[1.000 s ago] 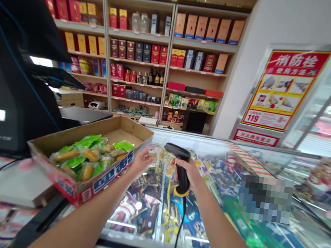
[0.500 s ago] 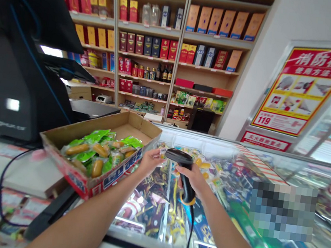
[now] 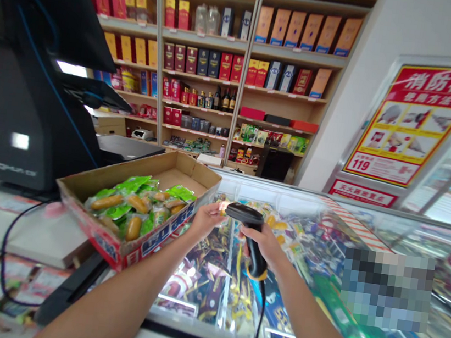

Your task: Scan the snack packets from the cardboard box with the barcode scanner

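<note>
I'd do this scan well by turning the small packet so its code faces the scanner head squarely, with a little gap between them and both wrists quiet. My left hand pinches the packet in its fingers, just beside the cardboard box of green snack packs, above the freezer glass. My right hand is wrapped tight round the scanner's handle, forearm stretched forward, head tipped toward the packet

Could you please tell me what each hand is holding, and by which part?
The right hand grips a barcode scanner by its handle; the left hand pinches a small packet by its edge.
</note>
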`<state>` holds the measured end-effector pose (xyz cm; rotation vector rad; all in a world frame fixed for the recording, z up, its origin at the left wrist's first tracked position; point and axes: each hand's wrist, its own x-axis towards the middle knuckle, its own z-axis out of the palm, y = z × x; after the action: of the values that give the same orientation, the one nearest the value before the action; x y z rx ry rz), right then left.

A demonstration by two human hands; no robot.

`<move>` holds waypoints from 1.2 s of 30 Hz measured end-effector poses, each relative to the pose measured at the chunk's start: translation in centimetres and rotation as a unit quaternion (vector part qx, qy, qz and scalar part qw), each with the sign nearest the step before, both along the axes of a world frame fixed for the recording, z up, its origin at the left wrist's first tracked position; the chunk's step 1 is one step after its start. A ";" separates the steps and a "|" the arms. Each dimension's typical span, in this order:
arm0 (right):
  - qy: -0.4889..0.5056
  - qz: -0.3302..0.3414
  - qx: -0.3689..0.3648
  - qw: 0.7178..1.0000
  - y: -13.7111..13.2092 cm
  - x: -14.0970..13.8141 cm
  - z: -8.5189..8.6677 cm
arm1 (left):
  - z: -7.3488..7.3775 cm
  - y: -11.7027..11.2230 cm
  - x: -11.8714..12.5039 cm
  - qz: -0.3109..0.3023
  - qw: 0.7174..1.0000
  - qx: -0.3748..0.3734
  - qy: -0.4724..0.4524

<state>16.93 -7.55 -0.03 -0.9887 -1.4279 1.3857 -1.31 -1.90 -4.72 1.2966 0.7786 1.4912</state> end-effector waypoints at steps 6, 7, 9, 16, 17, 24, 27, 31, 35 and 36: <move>-0.012 -0.035 -0.010 0.999 0.5 0.5 0.1 | -0.7 0.5 0.0 0.009 1.000 -0.003 0.027; -0.009 -0.047 -0.009 0.999 0.7 0.7 0.1 | -1.0 0.7 0.1 0.012 0.999 -0.007 0.032; 0.003 -0.070 -0.007 0.997 1.1 1.1 0.0 | -1.6 1.0 0.3 0.012 0.999 -0.009 0.042; 0.060 -0.109 0.004 0.992 2.0 1.8 -0.2 | -2.1 1.2 0.6 0.112 0.959 0.062 0.254; 0.059 -0.109 0.003 0.992 2.0 1.8 -0.2 | -1.7 0.9 0.6 0.147 0.936 0.074 0.312; 0.049 -0.117 0.006 0.992 1.7 1.7 0.4 | 7.1 -2.9 -1.1 0.279 0.765 0.094 0.572; 0.055 -0.118 0.013 0.991 1.8 1.7 0.5 | 12.2 -3.4 -3.9 0.281 0.699 0.053 0.655; 0.066 -0.119 0.015 0.991 1.8 1.7 0.4 | 14.6 -1.8 -8.4 0.211 0.600 0.028 0.771; 0.064 -0.120 0.004 0.991 1.8 1.6 0.5 | 12.3 -0.7 -10.8 0.162 0.576 -0.027 0.801; 0.063 -0.120 0.003 0.991 1.8 1.6 0.5 | 11.6 -0.6 -11.0 0.164 0.585 -0.025 0.794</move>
<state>18.52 -5.77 0.51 -1.0150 -1.1771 1.2435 -12.28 -2.51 6.92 2.3934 2.2066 0.0252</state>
